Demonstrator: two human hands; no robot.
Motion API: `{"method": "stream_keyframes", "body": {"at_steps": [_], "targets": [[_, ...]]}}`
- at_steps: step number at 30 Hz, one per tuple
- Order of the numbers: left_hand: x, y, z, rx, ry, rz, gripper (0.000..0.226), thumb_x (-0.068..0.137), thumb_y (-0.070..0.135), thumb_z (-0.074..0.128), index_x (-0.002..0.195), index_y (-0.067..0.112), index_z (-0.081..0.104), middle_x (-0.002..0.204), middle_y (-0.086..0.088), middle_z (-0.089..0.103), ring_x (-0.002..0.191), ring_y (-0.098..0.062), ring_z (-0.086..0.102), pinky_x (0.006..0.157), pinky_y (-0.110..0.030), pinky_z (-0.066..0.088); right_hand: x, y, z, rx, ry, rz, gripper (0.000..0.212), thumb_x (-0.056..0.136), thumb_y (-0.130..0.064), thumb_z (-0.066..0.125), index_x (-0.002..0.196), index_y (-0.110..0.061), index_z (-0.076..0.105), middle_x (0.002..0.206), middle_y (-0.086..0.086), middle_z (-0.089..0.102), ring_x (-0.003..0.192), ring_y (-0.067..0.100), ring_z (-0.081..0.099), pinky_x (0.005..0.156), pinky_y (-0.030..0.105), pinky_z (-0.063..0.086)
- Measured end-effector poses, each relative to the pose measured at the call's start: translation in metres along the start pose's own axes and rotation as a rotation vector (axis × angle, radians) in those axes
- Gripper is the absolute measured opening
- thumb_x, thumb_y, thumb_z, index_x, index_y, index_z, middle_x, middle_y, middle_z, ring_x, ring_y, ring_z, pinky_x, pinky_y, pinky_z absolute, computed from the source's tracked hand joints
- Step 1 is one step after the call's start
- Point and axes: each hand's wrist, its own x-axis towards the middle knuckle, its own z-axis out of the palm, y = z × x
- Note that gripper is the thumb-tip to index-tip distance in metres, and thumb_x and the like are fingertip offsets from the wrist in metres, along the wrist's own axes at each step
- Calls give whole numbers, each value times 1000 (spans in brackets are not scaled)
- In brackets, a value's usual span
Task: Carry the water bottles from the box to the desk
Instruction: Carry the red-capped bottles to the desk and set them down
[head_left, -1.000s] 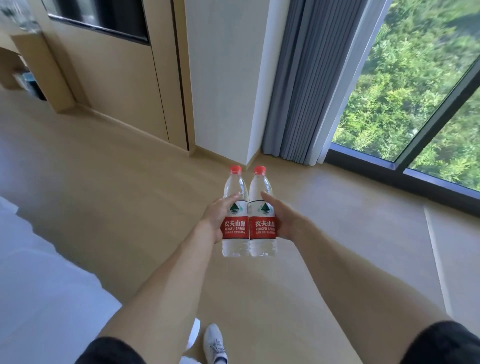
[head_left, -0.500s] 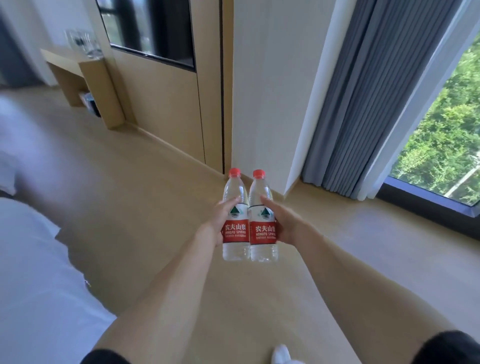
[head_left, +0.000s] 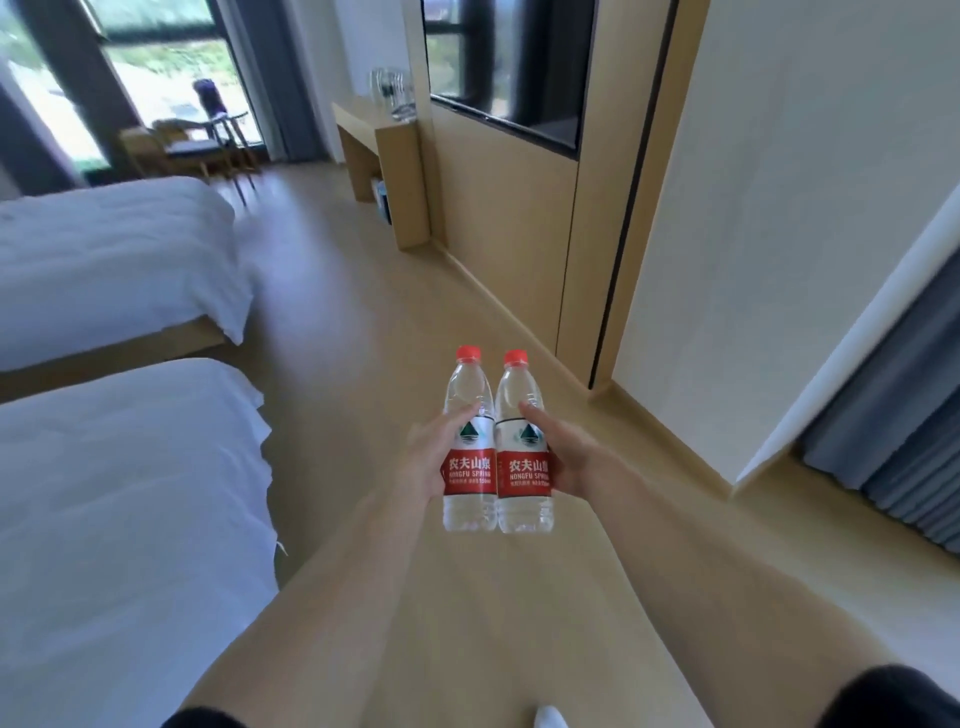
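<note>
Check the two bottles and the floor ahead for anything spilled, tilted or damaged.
Nothing stands out. The left bottle and right bottle are upright, capped, side by side in the left hand and right hand; the floor looks dry.

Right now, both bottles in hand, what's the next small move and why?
Probably keep walking forward along the wall toward the desk. The left hand grips one bottle, the right hand the other bottle, both upright, and the desk lies well ahead.
</note>
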Motion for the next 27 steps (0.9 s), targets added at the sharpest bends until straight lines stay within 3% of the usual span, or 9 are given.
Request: {"method": "stream_keyframes", "body": {"at_steps": [5, 10, 13, 17, 19, 22, 27], "targets": [[48, 43, -2, -26, 124, 63, 56, 79, 30, 85, 124, 9, 59, 107, -22, 74, 92, -44, 73, 83, -64, 56, 65, -55, 10, -50, -121, 18, 55, 92, -44, 67, 129, -4, 59, 116, 20, 72, 107, 36, 70, 87, 46, 59], [85, 75, -18, -61, 223, 101, 62, 68, 37, 89, 116, 13, 59, 91, -16, 77, 78, -37, 76, 67, -50, 60, 124, -89, 34, -67, -255, 45, 52, 96, -45, 62, 132, -7, 59, 123, 19, 70, 105, 33, 69, 98, 48, 54], [113, 97, -35, -96, 271, 119, 56, 71, 33, 89, 114, 12, 59, 82, -12, 77, 69, -32, 76, 59, -42, 59, 162, -106, 51, -102, -302, 51, 54, 96, -45, 61, 134, -7, 57, 126, 20, 68, 110, 35, 66, 102, 49, 51], [162, 130, -63, -100, 290, 125, 57, 75, 35, 87, 117, 11, 57, 90, -16, 77, 71, -33, 76, 63, -44, 60, 222, -131, 78, -133, -308, 23, 57, 95, -42, 64, 136, -4, 54, 128, 23, 66, 119, 41, 63, 103, 52, 50], [190, 150, -79, -95, 263, 118, 59, 77, 34, 86, 123, 11, 55, 101, -19, 75, 82, -37, 76, 72, -51, 62, 254, -146, 94, -150, -308, 22, 58, 94, -43, 64, 136, -4, 54, 127, 22, 66, 121, 41, 61, 104, 52, 49], [234, 187, -105, -100, 213, 103, 64, 79, 33, 83, 131, 10, 53, 115, -23, 71, 103, -44, 71, 90, -62, 55, 301, -172, 119, -155, -300, 11, 57, 94, -43, 65, 135, -5, 55, 125, 21, 68, 111, 37, 66, 97, 49, 54], [300, 249, -149, -71, 197, 91, 58, 83, 30, 81, 129, 10, 52, 115, -23, 71, 104, -43, 71, 92, -63, 53, 368, -217, 161, -162, -274, -2, 54, 94, -42, 64, 133, -4, 56, 117, 19, 71, 95, 31, 72, 81, 42, 60]]}}
